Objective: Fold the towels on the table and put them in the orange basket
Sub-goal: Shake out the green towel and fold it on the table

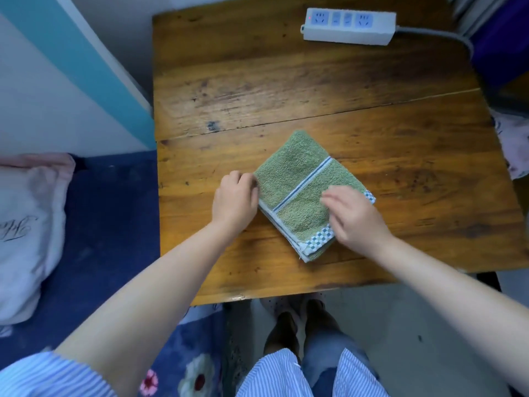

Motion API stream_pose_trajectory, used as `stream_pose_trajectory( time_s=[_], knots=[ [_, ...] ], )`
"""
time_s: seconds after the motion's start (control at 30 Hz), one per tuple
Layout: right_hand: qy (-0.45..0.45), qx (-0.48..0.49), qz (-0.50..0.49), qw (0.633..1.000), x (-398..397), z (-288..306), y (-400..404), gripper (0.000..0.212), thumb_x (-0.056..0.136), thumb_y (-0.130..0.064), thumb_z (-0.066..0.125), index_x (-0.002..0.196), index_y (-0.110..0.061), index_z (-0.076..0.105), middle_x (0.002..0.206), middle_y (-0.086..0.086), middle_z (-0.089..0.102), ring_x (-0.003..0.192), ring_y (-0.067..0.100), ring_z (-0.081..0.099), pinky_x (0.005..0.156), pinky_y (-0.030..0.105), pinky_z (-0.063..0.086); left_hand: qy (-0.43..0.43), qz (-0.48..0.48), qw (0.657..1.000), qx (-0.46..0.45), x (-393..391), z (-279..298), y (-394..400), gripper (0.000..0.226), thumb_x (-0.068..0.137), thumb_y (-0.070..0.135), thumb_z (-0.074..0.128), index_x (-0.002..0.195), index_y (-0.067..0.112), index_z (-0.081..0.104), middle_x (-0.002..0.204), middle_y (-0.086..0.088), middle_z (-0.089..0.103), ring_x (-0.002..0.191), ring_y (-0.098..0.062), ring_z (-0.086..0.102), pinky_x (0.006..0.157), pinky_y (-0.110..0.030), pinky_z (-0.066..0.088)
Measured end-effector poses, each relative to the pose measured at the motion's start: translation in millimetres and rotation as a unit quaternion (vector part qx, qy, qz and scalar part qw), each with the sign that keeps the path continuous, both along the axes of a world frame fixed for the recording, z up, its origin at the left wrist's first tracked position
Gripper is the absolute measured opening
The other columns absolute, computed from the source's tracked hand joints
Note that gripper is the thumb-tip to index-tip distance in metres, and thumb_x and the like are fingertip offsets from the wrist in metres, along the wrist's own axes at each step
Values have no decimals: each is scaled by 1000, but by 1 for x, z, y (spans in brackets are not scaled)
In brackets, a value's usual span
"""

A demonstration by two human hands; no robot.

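A white pillow [25,224] lay at nine o'clock on the blue bedding [114,224]. The left hand [234,200] sat at the folded green towel [307,193]'s nine o'clock edge, fingers curled against it; whether they pinched it, I cannot tell. The towel lay near the wooden table [286,81]'s six o'clock edge. The right hand [355,216] rested on its four o'clock part, fingers loosely extended. A power strip [349,25] sat at one o'clock

Person seen from above | blue-and-white striped shirt [274,376], sleeves [43,376] pushed up | blue jeans [323,359] | pale slippers [274,303]
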State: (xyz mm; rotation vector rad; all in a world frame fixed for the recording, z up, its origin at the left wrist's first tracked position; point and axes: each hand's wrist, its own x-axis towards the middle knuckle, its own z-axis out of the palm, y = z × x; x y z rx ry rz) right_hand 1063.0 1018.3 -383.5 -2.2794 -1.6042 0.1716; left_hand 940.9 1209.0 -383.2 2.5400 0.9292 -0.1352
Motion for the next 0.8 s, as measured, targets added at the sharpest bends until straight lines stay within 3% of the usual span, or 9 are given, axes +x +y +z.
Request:
stream_pose_trajectory(
  time_s=[0.07,0.13,0.2,0.27,0.43,0.63,0.8],
  knots=[
    [-19,-27,-2,999,14,0,19,40,77,-6,36,100,10,66,104,25,67,100,43,64,90,58,43,42,48,998,-6,3,-4,-10,36,95,23,44,127,8,48,126,-13,49,117,-30,44,94,-38,39],
    [-26,-83,17,996,23,2,40,49,83,-16,30,118,6,58,126,23,57,120,43,51,103,53,27,59,57,997,-1,9,-7,-15,39,96,26,43,130,8,43,129,-12,47,119,-30,43,97,-38,37],
    [-22,-152,41,987,27,5,62,61,89,-33,17,139,-3,37,150,15,31,140,34,25,112,43,7,74,71,995,1,13,-11,-18,38,95,24,42,129,7,41,129,-12,47,119,-30,43,96,-39,37],
    [-42,-220,61,973,31,2,80,59,95,-41,13,147,-13,14,157,5,4,146,23,0,116,37,-7,88,78,993,7,15,-12,-21,36,95,22,40,128,6,41,128,-13,47,119,-31,43,94,-41,38],
    [-40,-253,68,964,42,-18,92,84,73,-56,-10,148,-22,3,158,-3,-3,146,15,-6,116,34,-8,119,89,989,14,20,-18,-22,34,96,17,36,128,5,40,128,-14,46,120,-30,42,92,-42,36],
    [51,-259,-48,963,62,-22,75,60,97,-46,14,148,-19,-2,158,2,-4,145,18,-6,118,35,-1,127,109,986,-1,21,-21,-26,41,97,12,29,138,7,29,134,-12,40,123,-29,36,95,-40,33],
    [54,-310,-68,947,74,-19,30,67,90,-47,5,148,-14,-1,158,3,-5,145,19,-11,117,41,-7,110,132,985,-31,16,-18,-24,42,96,17,35,137,9,33,135,-13,41,125,-30,36,98,-41,33]
  ],
)
